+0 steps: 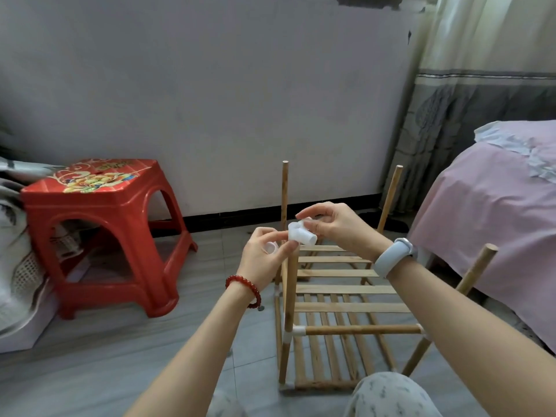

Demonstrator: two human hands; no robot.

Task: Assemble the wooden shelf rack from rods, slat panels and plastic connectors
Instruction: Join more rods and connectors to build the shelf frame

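Landmark: the half-built wooden rack [346, 311] stands on the tiled floor [150, 371] right in front of my knee [388, 395]; every place below is told from it.
Left hand: my left hand [264, 257] is over the rack's near-left corner, thumb and forefinger pinching the left end of a white plastic connector [301, 234]; a second white connector [271, 247] sits tucked in my curled palm.
Right hand: my right hand [334, 225] is above the rack's far slats, fingertips curled onto the upper right side of the same white plastic connector, so both hands have it.
Connector place: it is in the air just above the top of the near-left rod [291, 293], close to it; I cannot tell whether it touches the rod end.
Rods: four uprights rise from the rack's corners, far-left rod [284, 194], far-right rod [390, 197] and near-right rod [477, 270], all with bare tops.
Slat panels: the upper slat panel [346, 288] runs crosswise between the uprights; the lower slat panel [331, 356] lies beneath it, near the floor.
Front rail: a horizontal rod [361, 329] joins the two near uprights through white connectors.
Wrists: a red bead bracelet [245, 284] on my left, a pale band [391, 256] on my right.
Left of the rack: a red plastic stool [102, 230], well apart.
Right of the rack: a bed with a pink cover [487, 212], near the right-hand rods.
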